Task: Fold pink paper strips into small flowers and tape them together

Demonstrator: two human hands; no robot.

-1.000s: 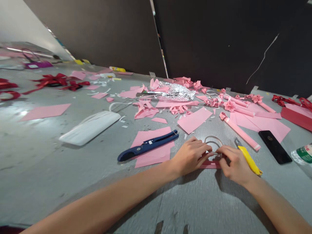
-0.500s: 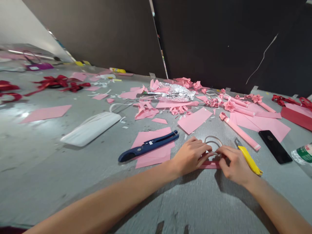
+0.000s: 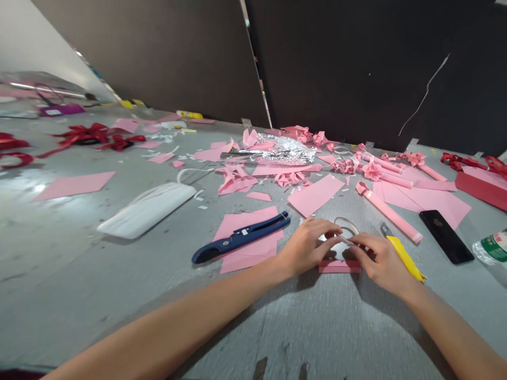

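Observation:
Both my hands meet over a small pink paper piece [image 3: 339,266] lying on the grey table [image 3: 119,285]. My left hand [image 3: 307,245] curls its fingers onto the paper's left part and pinches a thin strip above it. My right hand [image 3: 382,264] pinches the same thin strip from the right, fingers closed. A clear tape ring [image 3: 348,226] sits just beyond my fingertips. A yellow utility knife [image 3: 404,257] lies right beside my right hand.
Blue pliers [image 3: 241,238] rest on pink sheets to the left. A white mask [image 3: 146,209], foil [image 3: 287,149], pink paper flowers [image 3: 372,170] and rolled pink strips are scattered farther back. A black phone [image 3: 446,236] and a bottle [image 3: 493,249] lie at the right.
My hands have shifted slightly away from me, nearer the tape ring, and more of the pink piece shows below them. The view moved a little.

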